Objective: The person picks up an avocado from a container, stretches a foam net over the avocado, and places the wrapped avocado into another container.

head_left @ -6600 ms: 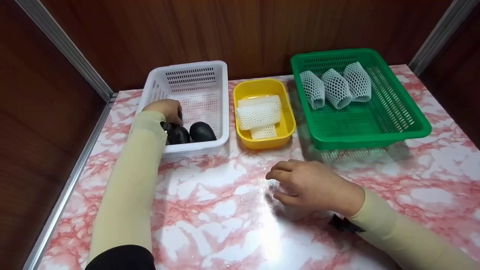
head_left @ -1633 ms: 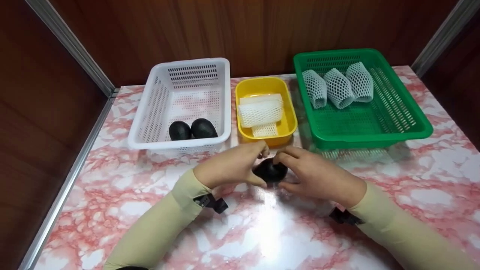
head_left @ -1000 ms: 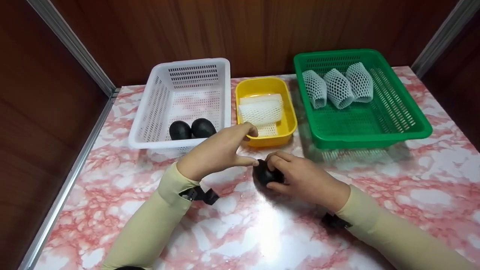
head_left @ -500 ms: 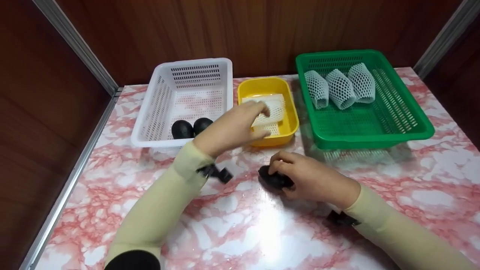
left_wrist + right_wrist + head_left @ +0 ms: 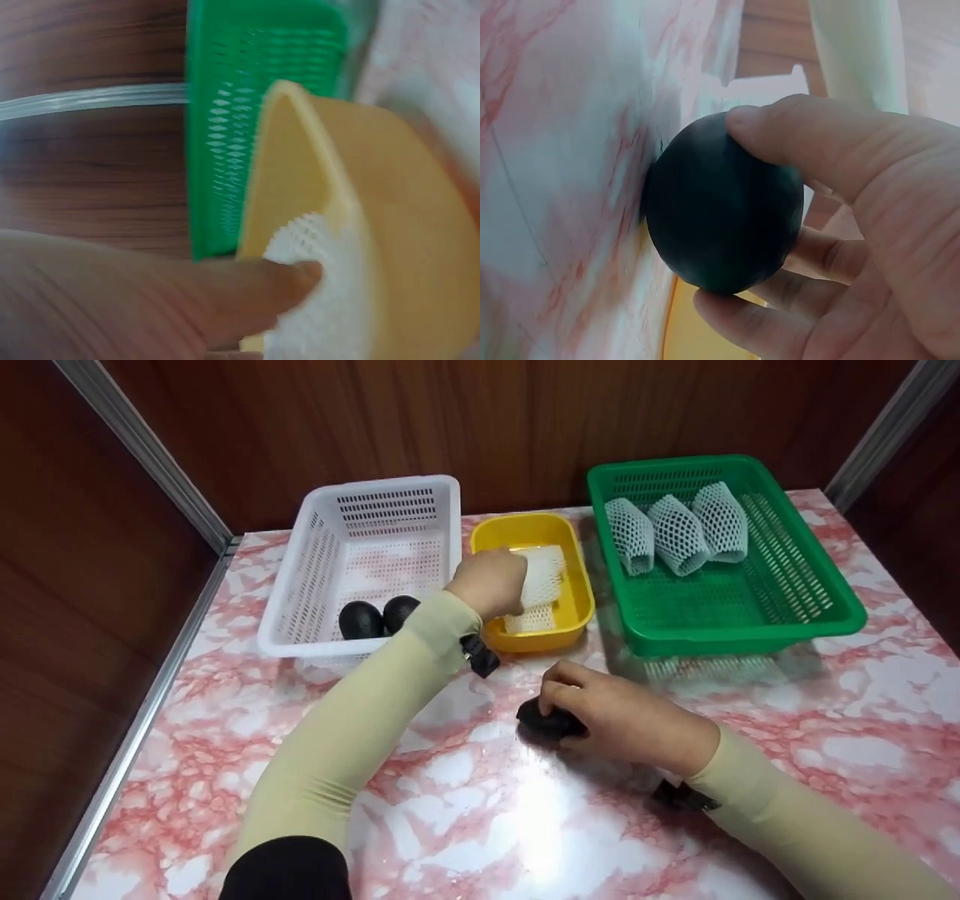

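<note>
In the head view my right hand (image 5: 630, 720) grips a dark avocado (image 5: 547, 720) on its side at the tabletop, in front of the yellow bin (image 5: 536, 642). The right wrist view shows the thumb and fingers around the avocado (image 5: 720, 206). My left hand (image 5: 491, 581) reaches down into the yellow bin, over the left part of the white foam net sleeves (image 5: 541, 577). In the left wrist view a digit of the left hand (image 5: 225, 300) lies against a foam net (image 5: 315, 300); its other fingers are mostly hidden, so I cannot tell whether they pinch it.
A white basket (image 5: 360, 649) on the left holds two more avocados (image 5: 361, 620), one partly behind the left sleeve. On the right, a green basket (image 5: 742, 641) contains three net-wrapped pieces (image 5: 679, 536). Wooden panels (image 5: 517, 435) bound the marbled table (image 5: 420, 840).
An avocado came out of the white basket and was held by both hands; then the left hand let go and moved up into the yellow bin. The right hand keeps the avocado, now turned sideways.
</note>
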Tool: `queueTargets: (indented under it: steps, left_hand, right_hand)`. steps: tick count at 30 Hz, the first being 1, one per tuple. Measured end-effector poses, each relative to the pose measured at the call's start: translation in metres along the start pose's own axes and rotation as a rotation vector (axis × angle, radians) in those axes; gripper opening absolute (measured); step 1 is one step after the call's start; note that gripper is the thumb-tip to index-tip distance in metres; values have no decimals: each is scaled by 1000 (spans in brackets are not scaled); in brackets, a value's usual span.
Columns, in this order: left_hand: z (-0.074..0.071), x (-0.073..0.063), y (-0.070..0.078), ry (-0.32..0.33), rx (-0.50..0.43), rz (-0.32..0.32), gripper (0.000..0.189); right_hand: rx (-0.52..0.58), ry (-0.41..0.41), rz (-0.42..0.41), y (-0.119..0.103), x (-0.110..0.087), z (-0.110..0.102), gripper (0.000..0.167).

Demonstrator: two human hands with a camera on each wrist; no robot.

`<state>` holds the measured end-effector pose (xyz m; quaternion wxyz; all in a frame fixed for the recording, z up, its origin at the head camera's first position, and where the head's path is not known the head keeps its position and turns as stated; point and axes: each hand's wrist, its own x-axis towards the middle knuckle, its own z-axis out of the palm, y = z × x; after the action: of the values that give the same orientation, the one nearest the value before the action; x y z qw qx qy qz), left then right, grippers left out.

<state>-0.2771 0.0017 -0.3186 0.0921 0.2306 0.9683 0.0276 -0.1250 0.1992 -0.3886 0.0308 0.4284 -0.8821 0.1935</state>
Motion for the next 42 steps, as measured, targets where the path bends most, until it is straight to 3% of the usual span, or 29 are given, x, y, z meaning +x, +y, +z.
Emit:
queueTargets:
  steps: [3,5,14,17,22,27,31,34,36,42]
  left_hand:
    - [10,3,-1,31,108,-43,19]
    - [13,4,0,50,132,-61,20]
    - [5,-2,4,151,48,-31,22]
    - [1,-9,3,184,-26,-19,23]
    - [-2,-34,-1,286,-145,23,21]
    - [1,-70,-10,455,-258,139,14]
    - [2,-99,-20,529,-325,226,14]
    - [5,-118,-29,500,-320,287,15]
    - [8,-129,-35,443,-289,320,17]
    - [21,-143,-43,66,-131,429,27]
  right_hand:
    - [0,-6,1,-1,1,0,47]
    - [4,-12,7,-1,1,-1,47]
    - [5,-31,34,-1,-1,-1,48]
    - [13,-40,47,-1,-1,-1,47]
    - [21,-57,63,-2,-1,0,45]
    - [16,-47,55,-1,0,-1,46]
    - [12,-42,48,-1,0,-2,46]
    - [7,-36,37,-1,-1,-1,47]
    - [4,-29,29,-1,-1,-1,47]
    - [-8,-23,35,-4,0,0,46]
